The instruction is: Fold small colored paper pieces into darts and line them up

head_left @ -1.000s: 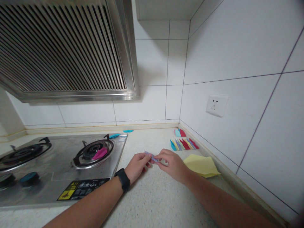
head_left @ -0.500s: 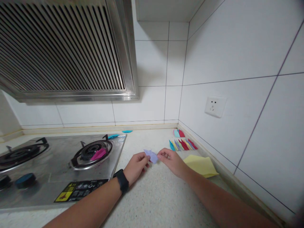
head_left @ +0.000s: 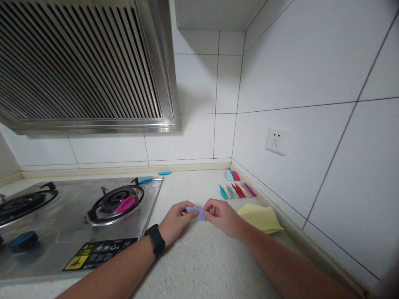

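Observation:
A small piece of folded purple paper [head_left: 200, 214] is held just above the speckled countertop [head_left: 193, 257]. My left hand [head_left: 176, 222], with a dark watch on its wrist, pinches the paper's left side between thumb and fingers. At the right end my right hand [head_left: 222, 216] grips the paper's edge, its fingers curled. Parts of the paper are covered by the fingertips. Beyond my right hand lies a row of several small folded papers [head_left: 238, 191] in blue, yellow, purple, green and red.
Yellow paper sheets [head_left: 262, 218] lie by the right wall. More folded papers [head_left: 232, 175] sit in the corner. The gas stove [head_left: 71, 232] at left bears a magenta folded paper [head_left: 125, 204]; blue folded papers [head_left: 164, 173] are behind. A range hood [head_left: 93, 125] hangs above.
My right hand's fingers have curled in closer to my left hand at the purple paper, which now sits lower and flatter. The view has shifted slightly to the right.

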A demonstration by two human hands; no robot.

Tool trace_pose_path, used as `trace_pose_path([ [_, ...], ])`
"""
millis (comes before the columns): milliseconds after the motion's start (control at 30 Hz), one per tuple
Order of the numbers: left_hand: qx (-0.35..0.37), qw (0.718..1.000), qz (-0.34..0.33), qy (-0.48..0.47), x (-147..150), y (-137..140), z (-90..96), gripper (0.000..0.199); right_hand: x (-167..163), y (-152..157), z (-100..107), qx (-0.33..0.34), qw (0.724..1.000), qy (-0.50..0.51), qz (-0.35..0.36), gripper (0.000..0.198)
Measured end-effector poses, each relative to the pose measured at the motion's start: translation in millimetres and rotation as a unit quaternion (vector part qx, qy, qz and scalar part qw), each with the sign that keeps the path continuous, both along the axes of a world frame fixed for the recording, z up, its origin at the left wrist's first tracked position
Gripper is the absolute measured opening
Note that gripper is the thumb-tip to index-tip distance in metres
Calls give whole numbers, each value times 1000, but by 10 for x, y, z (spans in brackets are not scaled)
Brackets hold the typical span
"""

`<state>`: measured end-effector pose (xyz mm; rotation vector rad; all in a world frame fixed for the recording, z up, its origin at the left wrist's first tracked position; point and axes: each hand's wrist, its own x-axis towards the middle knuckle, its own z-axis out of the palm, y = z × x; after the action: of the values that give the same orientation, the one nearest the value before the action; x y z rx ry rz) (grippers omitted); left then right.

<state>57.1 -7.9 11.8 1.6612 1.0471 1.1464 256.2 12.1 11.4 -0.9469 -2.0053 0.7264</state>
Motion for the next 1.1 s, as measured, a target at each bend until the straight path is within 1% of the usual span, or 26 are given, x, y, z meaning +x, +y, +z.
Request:
trace_pose_path([
  [133,-31,999,-7,-23,6,-1,9,34,1,2,2,-28,999,20,16,13],
  [267,-45,997,-19,-56,20,-1,32,36,1,18,-14,-63,996,51,42,18],
  [400,-60,996,-19,-65,25,4,12,36,1,37,-19,-63,995,71,36,18],
  [567,-34,998,-39,-46,29,-21,-5,34,14,23,-3,-61,996,56,33,17],
  [667,-30,999,-36,-28,34,-42,14,34,13,5,7,-60,996,48,36,17],
  [867,-34,998,-37,-23,30,-34,8,34,3,-19,60,-93,991,77,63,17],
  [1000,-35,998,-42,-27,34,-17,-12,32,16,-13,80,-146,983,87,75,22],
  [1100,-23,999,-45,-17,42,-20,-7,33,34,-2,84,-159,979,94,86,25],
])
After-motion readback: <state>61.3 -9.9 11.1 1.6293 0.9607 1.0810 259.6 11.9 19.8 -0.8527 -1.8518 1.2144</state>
